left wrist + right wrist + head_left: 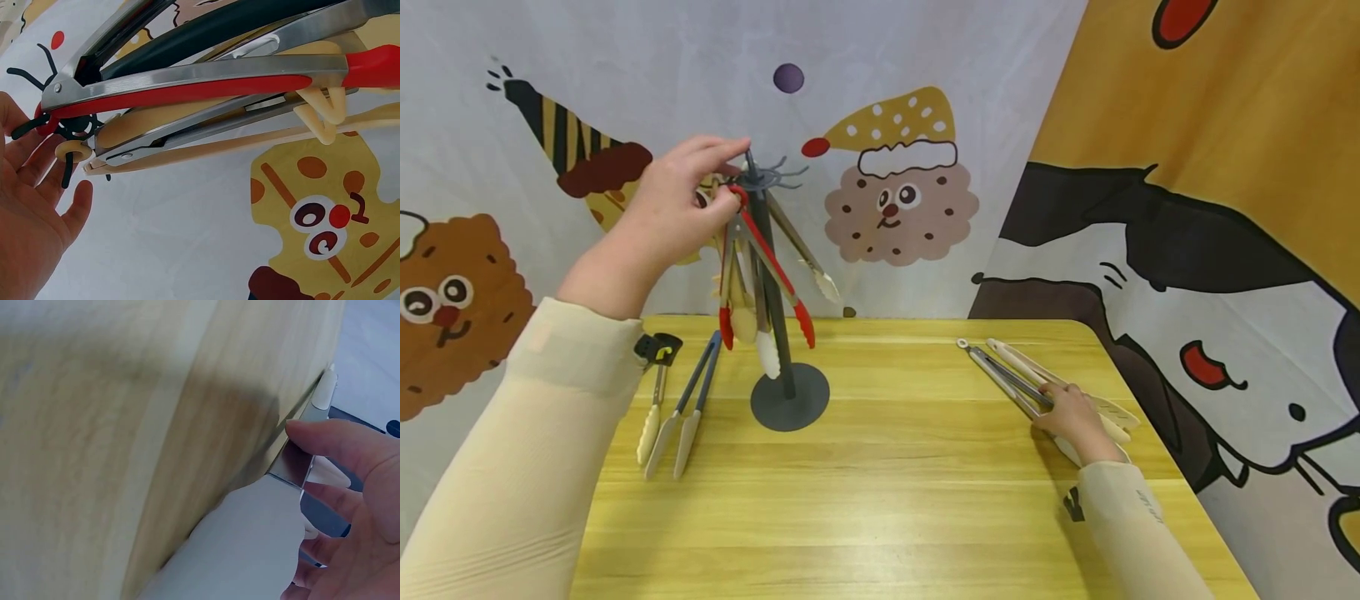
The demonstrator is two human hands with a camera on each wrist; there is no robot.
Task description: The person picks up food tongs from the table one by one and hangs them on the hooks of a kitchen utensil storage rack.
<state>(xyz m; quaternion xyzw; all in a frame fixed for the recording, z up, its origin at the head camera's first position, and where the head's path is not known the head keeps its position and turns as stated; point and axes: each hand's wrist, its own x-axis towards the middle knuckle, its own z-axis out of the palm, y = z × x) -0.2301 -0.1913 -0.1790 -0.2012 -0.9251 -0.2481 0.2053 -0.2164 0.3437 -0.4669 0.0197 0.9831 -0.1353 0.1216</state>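
Observation:
A dark grey rack with a round base holds several hanging kitchen tongs. My left hand is at its top, fingertips at the hooks. The red-and-steel tongs hang from a hook beside those fingers by their red loop; the thumb stands apart from the fingers in the left wrist view. Cream tongs and steel ones hang with them. At the right of the table, my right hand grips steel tongs with a white head, thumb on the metal. Beside them lies a cream slotted utensil.
Left of the rack, blue-handled tongs and small cream-tipped tongs with a black end lie on the wooden table. A cloth with cartoon prints hangs behind the table.

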